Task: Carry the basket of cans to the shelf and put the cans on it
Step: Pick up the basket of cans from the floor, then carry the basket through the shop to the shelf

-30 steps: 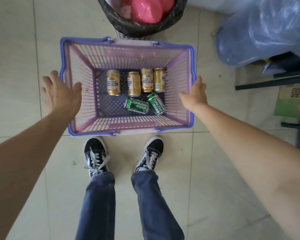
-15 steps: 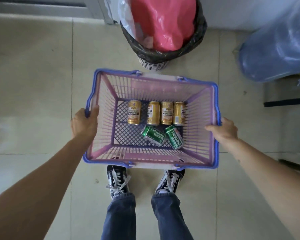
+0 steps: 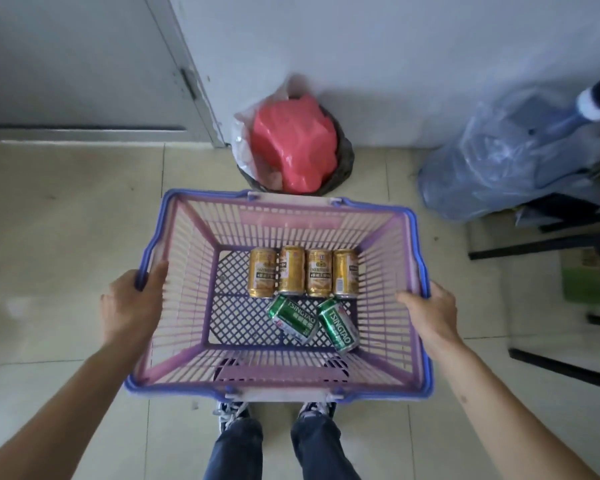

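Note:
A pink plastic basket with a blue rim hangs in front of me above my shoes. My left hand grips its left rim, thumb inside the wall. My right hand clasps the right rim. On the basket's floor lie several gold cans in a row at the far side. Two green Tsingtao cans lie slanted just in front of them. No shelf is in view.
A black-lined waste bin with a red bag stands against the white wall just beyond the basket. A door is at the far left. A plastic-wrapped water jug and dark metal frame legs stand at the right.
My hands closed on the basket's side rims and the basket has risen from the floor. The view has tilted up, showing more wall and the door.

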